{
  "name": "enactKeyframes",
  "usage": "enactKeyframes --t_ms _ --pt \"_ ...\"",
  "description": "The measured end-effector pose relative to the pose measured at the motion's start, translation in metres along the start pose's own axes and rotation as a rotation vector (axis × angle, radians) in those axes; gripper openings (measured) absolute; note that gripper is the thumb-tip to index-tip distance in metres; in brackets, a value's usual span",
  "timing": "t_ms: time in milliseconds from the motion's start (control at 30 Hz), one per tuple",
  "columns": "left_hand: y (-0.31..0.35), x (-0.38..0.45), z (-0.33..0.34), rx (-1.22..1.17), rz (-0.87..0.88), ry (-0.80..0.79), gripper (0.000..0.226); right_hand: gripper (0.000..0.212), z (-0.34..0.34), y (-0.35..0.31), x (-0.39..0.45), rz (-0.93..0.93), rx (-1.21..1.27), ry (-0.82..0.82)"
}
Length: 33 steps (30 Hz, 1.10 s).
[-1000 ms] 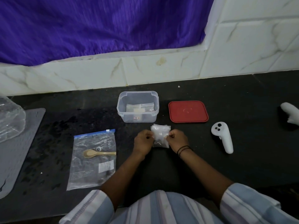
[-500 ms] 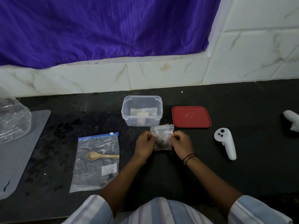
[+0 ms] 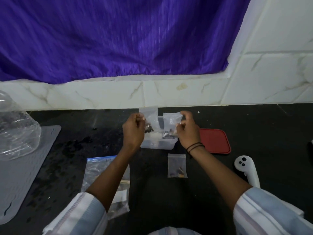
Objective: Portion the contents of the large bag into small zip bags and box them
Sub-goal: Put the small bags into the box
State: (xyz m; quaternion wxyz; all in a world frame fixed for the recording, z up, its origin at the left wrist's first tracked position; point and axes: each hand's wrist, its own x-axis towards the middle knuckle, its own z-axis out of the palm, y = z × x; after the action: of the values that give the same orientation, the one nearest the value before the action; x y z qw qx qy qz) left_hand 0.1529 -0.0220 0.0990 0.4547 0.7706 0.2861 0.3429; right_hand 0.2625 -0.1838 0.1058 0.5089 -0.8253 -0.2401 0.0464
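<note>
My left hand pinches one small zip bag holding dark bits. Another small zip bag hangs from the pinched fingers of my right hand. Both bags are raised over the clear plastic box, which they and my hands partly hide. A third small zip bag with dark pieces lies flat on the black counter in front of the box. The large blue-topped zip bag lies at the lower left, partly under my left forearm, and the spoon on it is mostly hidden.
The red lid lies to the right of the box. A white controller sits at the right. On the grey mat at the left stands a crumpled clear plastic bag. A tiled wall and purple curtain rise behind.
My hands rose from the counter and parted, each with a small bag, where earlier they held bags together. One small bag now lies on the counter. The camera tilted.
</note>
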Motion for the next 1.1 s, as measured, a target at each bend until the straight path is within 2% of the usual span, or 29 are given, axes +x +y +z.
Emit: enactKeyframes --t_ms 167,267,333,400,467,567,733,833,1000,1100 --pt "-0.024 0.046 0.012 0.342 -0.116 -0.167 0.011 0.028 0.029 0.005 0.037 0.055 -0.31 -0.171" --pt "-0.027 0.06 0.022 0.59 -0.189 -0.371 0.022 0.017 0.045 0.004 0.055 0.148 -0.53 -0.402" --pt "-0.023 0.064 0.03 0.674 -0.221 -0.447 0.031 0.025 0.054 0.003 0.062 0.181 -0.646 -0.498" --pt "-0.022 0.067 0.039 0.742 -0.227 -0.489 0.037 0.009 0.062 0.002 0.066 0.182 -0.706 -0.543" --pt "-0.023 0.067 0.048 0.824 -0.232 -0.527 0.038 0.028 0.074 0.008 0.074 0.183 -0.779 -0.572" --pt "-0.033 0.062 0.058 0.943 -0.187 -0.577 0.036 0.037 0.088 0.011 0.078 0.169 -0.906 -0.657" --pt "-0.032 0.06 0.067 1.192 -0.027 -0.554 0.032 0.03 0.091 0.011 0.078 0.081 -1.03 -0.636" --pt "-0.027 0.069 0.066 1.219 0.003 -0.535 0.03 0.035 0.095 0.01 0.082 0.096 -1.041 -0.614" --pt "-0.042 0.067 0.074 1.18 0.063 -0.725 0.031 0.033 0.097 0.021 0.079 0.063 -1.012 -0.65" --pt "-0.048 0.068 0.074 1.175 0.079 -0.752 0.027 0.03 0.095 0.016 0.081 0.045 -0.971 -0.666"
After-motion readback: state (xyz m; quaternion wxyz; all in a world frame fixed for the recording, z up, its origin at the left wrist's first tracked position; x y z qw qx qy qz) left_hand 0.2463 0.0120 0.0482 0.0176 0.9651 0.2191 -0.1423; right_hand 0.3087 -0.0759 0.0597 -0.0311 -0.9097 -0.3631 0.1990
